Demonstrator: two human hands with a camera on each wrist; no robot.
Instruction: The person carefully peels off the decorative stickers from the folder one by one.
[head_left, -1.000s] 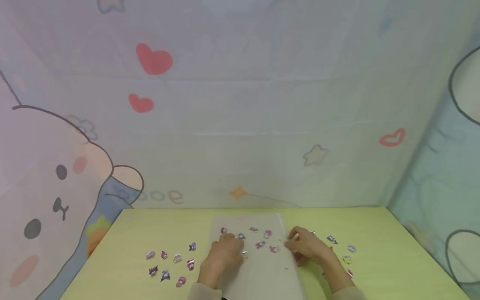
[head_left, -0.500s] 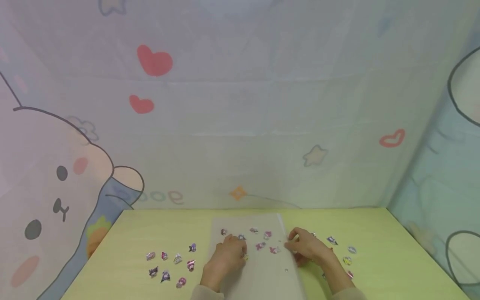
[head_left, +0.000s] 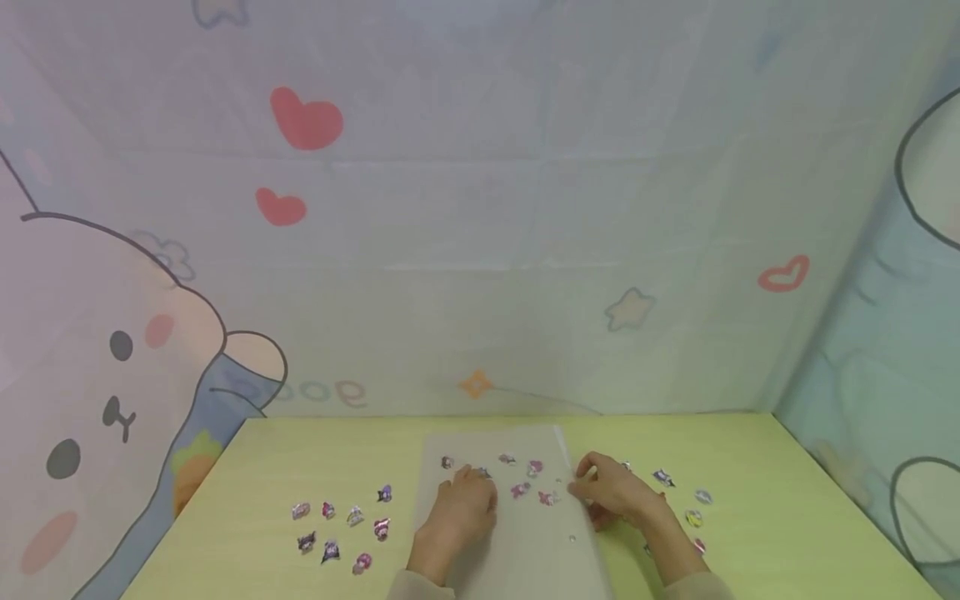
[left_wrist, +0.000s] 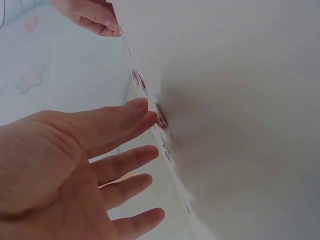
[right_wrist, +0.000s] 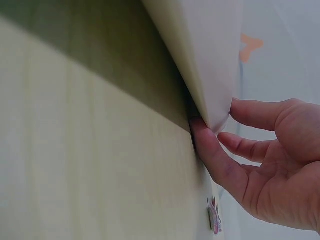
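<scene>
A white sheet (head_left: 536, 554) lies on the table, bearing several small cartoon stickers such as a pink one (head_left: 521, 490). My left hand (head_left: 463, 508) is over its middle. In the left wrist view, thumb and index fingertips are close together at a reddish-brown sticker (left_wrist: 161, 121) on the sheet, while the other fingers extend apart. From the head, my left hand hides that spot. My right hand (head_left: 611, 487) pinches the sheet's right edge; in the right wrist view, the thumb is above and the index finger is under the raised edge (right_wrist: 212, 107).
Several loose stickers, including a purple one (head_left: 331, 551), lie on the yellow table (head_left: 247, 533) to the left. More lie to the right, among them a yellow one (head_left: 693, 518), some partly behind my right forearm. A printed cloth (head_left: 480, 250) hangs behind the table.
My left hand has shifted slightly right across the sheet, covering a yellowish sticker that showed beside its fingers earlier. My right hand keeps its place at the sheet's edge.
</scene>
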